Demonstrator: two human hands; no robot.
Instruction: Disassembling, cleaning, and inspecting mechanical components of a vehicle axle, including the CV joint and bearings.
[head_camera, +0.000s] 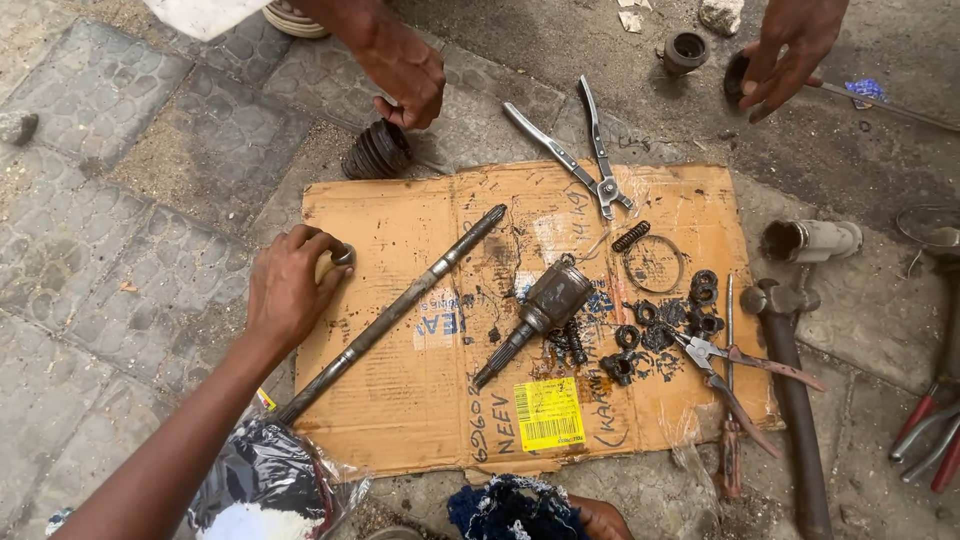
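Observation:
My left hand reaches in from the lower left, its fingers closed on a small metal ring at the left edge of a greasy cardboard sheet. Just right of it, a long steel axle shaft lies diagonally on the cardboard. A grimy joint with a splined stub rests at the middle. Only a sliver of my right hand shows at the bottom edge, beside a dark blue cloth; its grip is hidden.
Another person's hands work at the top: one on a black rubber boot, one on a dark round part. Large pliers, a spring, several greasy small parts, small pliers, a hammer and a plastic bag lie around.

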